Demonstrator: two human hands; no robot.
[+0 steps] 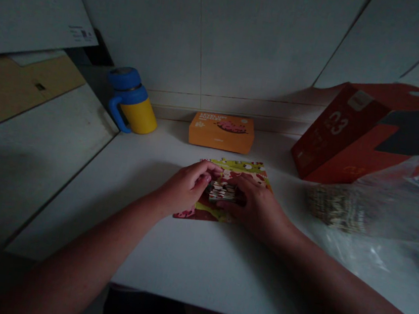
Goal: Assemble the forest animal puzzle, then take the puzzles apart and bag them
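Observation:
A tight bundle of puzzle pieces (222, 191), seen by their edges, sits between my two hands. My left hand (191, 181) curls its fingers and thumb around the left end. On the other side, my right hand (255, 199) grips the right end between thumb and fingers. Both hands are closed on it. Beneath them lies a colourful printed picture sheet (208, 213) in green, brown and pink, partly covered by the hands.
An orange puzzle box (220, 140) stands behind the sheet. A blue and yellow mug (138, 110) is at back left. On the right are a red box (334, 136) and a clear plastic bag (389, 215) holding more pieces. White boards (49, 152) border the left side.

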